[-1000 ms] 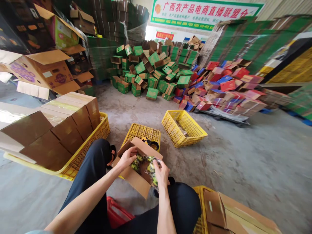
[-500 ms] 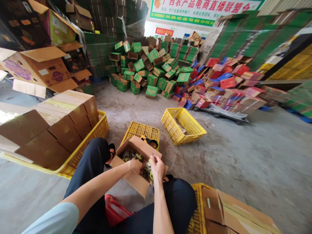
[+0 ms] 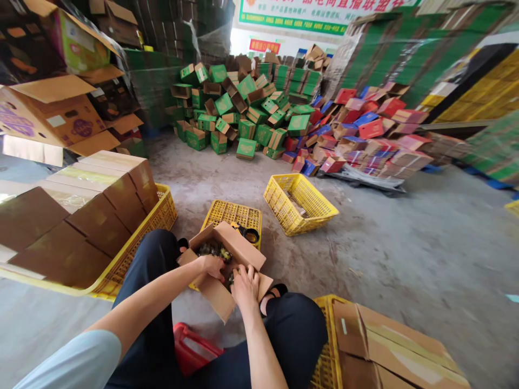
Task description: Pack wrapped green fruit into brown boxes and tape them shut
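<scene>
An open cardboard box point(image 3: 242, 247) sits between my knees, tilted on an upturned yellow crate point(image 3: 243, 213). Inside it lie dark and yellow-green items point(image 3: 217, 250), some seemingly in clear wrapping; their kind is too small to tell. My left hand point(image 3: 212, 267) reaches in from the left with fingers curled downward, and its fingertips are partly hidden. At the box's right side my right hand point(image 3: 245, 285) has bent fingers pressed round a small wrapped bundle, mostly covered by the hand. Behind the box's far flap lies a black-and-yellow tape dispenser point(image 3: 248, 233).
A yellow crate point(image 3: 320, 216) with some scraps stands ahead. Closed cartons fill a crate point(image 3: 164, 210) on my left and another point(image 3: 324, 346) on my right. Red plastic point(image 3: 198, 346) shows beneath me. Heaps of green boxes point(image 3: 247, 147) and red-blue boxes point(image 3: 371, 129) lie farther off.
My right hand has lowered from pinching the top of a wrapped bundle to pressing down into the box. My left hand stays over the box. The view has shifted slightly right.
</scene>
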A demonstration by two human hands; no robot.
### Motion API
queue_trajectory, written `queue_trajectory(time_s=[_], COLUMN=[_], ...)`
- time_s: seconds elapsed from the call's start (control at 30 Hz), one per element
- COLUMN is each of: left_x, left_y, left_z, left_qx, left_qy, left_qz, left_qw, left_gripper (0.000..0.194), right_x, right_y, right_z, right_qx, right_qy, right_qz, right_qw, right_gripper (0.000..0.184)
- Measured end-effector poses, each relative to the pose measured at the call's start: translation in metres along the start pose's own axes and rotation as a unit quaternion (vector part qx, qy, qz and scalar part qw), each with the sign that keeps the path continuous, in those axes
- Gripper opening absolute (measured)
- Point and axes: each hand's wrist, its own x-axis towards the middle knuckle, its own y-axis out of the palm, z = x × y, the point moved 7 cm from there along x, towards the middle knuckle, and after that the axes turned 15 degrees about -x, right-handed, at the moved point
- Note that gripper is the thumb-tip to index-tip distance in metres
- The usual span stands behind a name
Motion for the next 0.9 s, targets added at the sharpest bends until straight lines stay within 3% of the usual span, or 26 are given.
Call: queue_trajectory(time_s=[0.1, 0.2, 0.37, 0.5, 0.57, 0.67, 0.73, 0.8, 0.9], left_x=[-0.006, -0.015, -0.043, -0.069, -0.081, -0.092, -0.095, -0.096, -0.093], left_y=[-0.008, -0.018, -0.039, -0.056, -0.066, -0.071, -0.07, -0.067, -0.057], left_z=[0.004, 0.003, 0.005, 0.012, 0.015, 0.018, 0.013, 0.008, 0.001], left_qx=[-0.047, -0.094, -0.177, -0.252, -0.371, -0.594, -0.676, -0.723, -0.769], left_qy=[-0.007, 0.007, 0.046, 0.043, 0.043, 0.047, 0.048, 0.048, 0.033], left_qz=[0.001, -0.024, -0.12, -0.219, -0.284, -0.337, -0.332, -0.325, -0.311], left_qw=[0.999, 0.995, 0.976, 0.942, 0.883, 0.729, 0.656, 0.608, 0.558], left_gripper=[0.021, 0.014, 0.006, 0.025, 0.035, 0.045, 0.046, 0.041, 0.029], right_x=[0.0, 0.005, 0.009, 0.011, 0.013, 0.017, 0.021, 0.025, 0.027], right_y=[0.007, 0.006, 0.004, 0.014, 0.02, 0.022, 0.019, 0.01, -0.006], right_z=[0.007, 0.007, 0.005, 0.01, 0.012, 0.014, 0.013, 0.009, -0.002], right_qx=[-0.052, -0.027, 0.019, 0.048, 0.066, 0.109, 0.15, 0.198, 0.28], right_qy=[-0.026, -0.035, -0.045, -0.079, -0.079, -0.063, -0.043, -0.02, 0.01], right_qz=[0.066, 0.075, 0.049, 0.057, 0.057, 0.038, 0.013, -0.022, -0.075], right_qw=[0.996, 0.996, 0.998, 0.994, 0.993, 0.991, 0.988, 0.98, 0.957], right_gripper=[0.045, 0.044, 0.034, 0.029, 0.033, 0.037, 0.032, 0.032, 0.038])
